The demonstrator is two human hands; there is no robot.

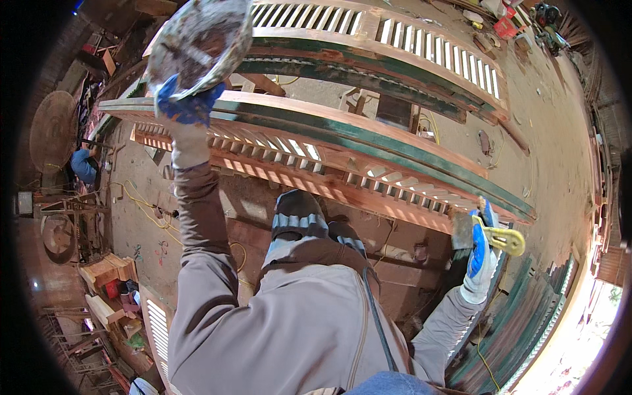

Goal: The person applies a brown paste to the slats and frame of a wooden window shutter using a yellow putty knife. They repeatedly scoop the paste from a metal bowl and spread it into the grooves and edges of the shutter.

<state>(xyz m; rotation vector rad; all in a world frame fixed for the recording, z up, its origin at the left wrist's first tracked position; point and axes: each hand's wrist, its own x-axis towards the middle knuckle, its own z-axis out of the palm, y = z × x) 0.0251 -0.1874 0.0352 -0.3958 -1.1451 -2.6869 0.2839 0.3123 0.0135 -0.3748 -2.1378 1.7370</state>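
My left hand (187,108), in a blue and white glove, grips the lower rim of a round, shallow bowl (203,52). Its inside is smeared with grey-brown residue, and it is raised at the upper left. In my gloved right hand (482,257) is a putty knife (505,239) with a yellow handle and a wide flat blade pointing left. The blade is beside the right end of a wooden louvered shutter (342,166) lying across in front of me; whether they touch I cannot tell. A long green-edged board (368,146) runs along this shutter's far side.
Farther off lies another louvered shutter (372,29) with green-painted edges. Green louvered panels (526,322) are stacked at the lower right. A yellow cord (148,214) crosses the floor at left, near a wooden box (108,271). Another person (83,164) is at the far left.
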